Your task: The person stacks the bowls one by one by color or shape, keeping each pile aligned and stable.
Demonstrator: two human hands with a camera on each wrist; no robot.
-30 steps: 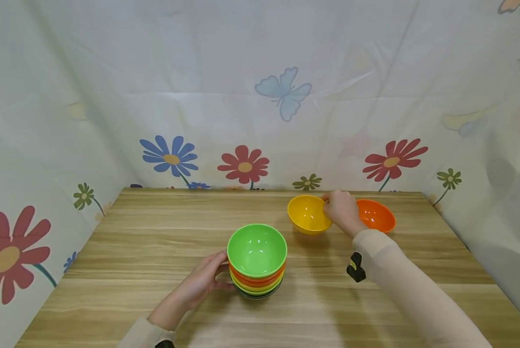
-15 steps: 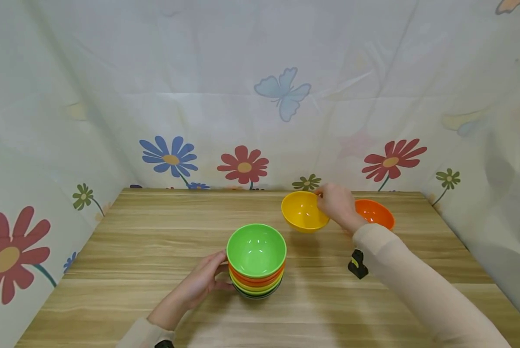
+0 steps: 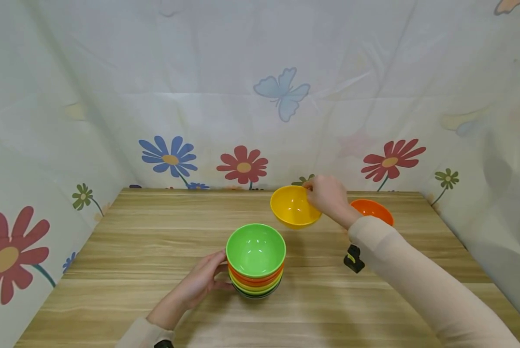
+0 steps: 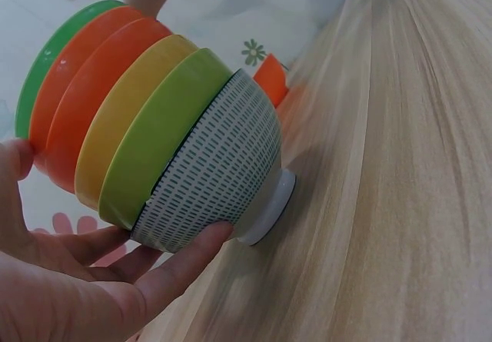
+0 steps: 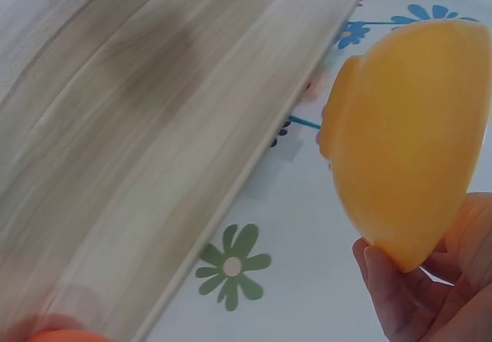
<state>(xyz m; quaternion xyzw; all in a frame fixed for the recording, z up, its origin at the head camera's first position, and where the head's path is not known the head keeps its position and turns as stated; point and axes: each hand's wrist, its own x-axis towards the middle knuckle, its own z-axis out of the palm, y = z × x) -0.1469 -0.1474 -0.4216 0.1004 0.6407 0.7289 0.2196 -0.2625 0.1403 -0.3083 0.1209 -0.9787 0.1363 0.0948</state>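
My right hand (image 3: 327, 195) pinches the rim of a yellow bowl (image 3: 292, 205) and holds it in the air above the back of the table. In the right wrist view, the yellow bowl's (image 5: 415, 134) smooth outside and foot show, with fingers and thumb at its rim. Nearer to me stands a bowl stack (image 3: 256, 256), green on top. My left hand (image 3: 201, 280) holds it from the left side. Orange, yellow and lime bowls sit under the green one in the left wrist view, and a white bowl with dark dashes (image 4: 223, 161) is lowest, its foot on the table.
An orange bowl (image 3: 373, 210) rests at the back right of the wooden table (image 3: 164, 232), partly hidden behind my right forearm. A pale cloth with flowers and butterflies (image 3: 199, 96) hangs behind and beside the table.
My right hand has carried the yellow bowl up and to the left, away from the orange bowl. The left hand and the stack stay in place.
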